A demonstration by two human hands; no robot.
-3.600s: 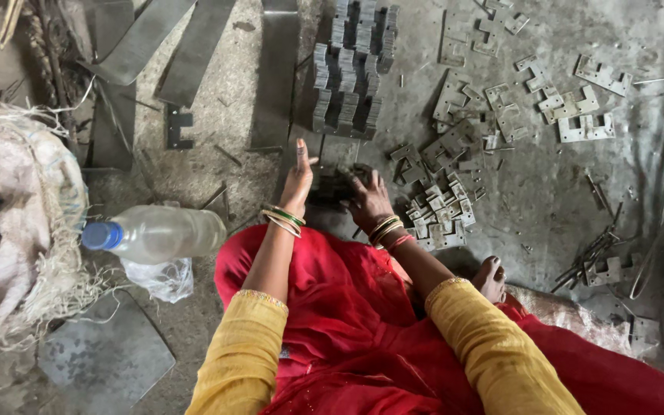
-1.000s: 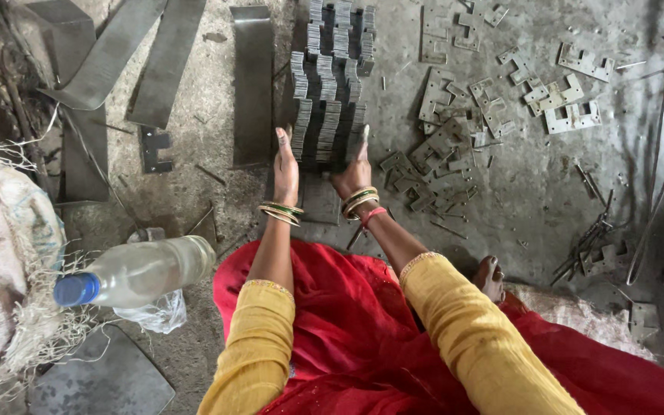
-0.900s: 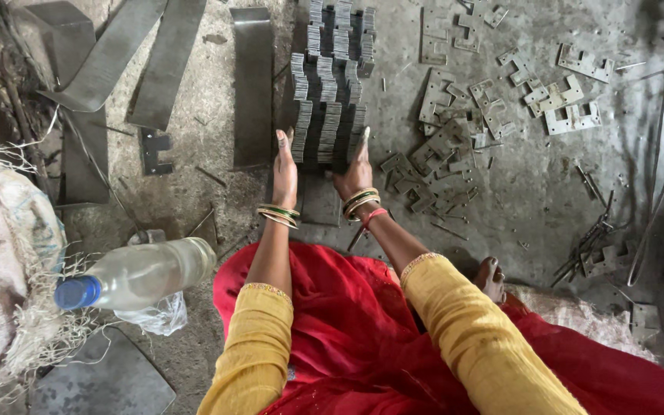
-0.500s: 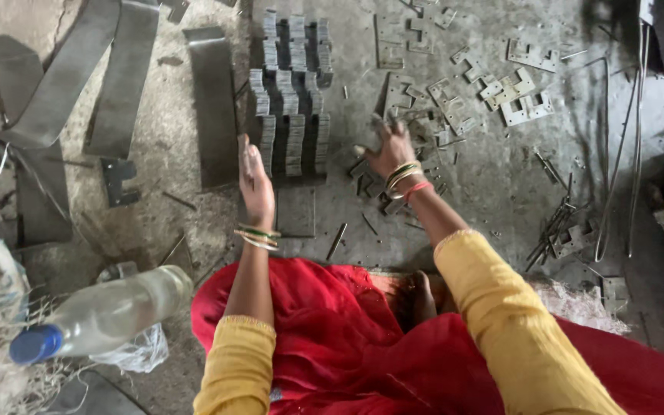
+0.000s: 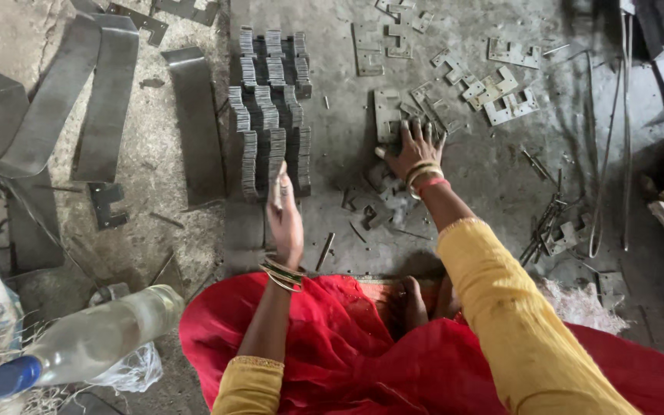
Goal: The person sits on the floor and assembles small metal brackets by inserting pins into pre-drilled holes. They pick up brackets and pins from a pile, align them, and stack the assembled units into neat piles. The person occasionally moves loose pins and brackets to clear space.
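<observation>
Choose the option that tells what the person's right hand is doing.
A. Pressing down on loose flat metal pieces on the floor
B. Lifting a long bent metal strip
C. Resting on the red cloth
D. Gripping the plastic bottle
A: the right hand lies spread, palm down, on the loose flat metal pieces, right of the stacked metal plates.

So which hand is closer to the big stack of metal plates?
Left. The left hand is right at the near end of the stack of metal plates, while the right hand rests on loose pieces off to its right.
</observation>
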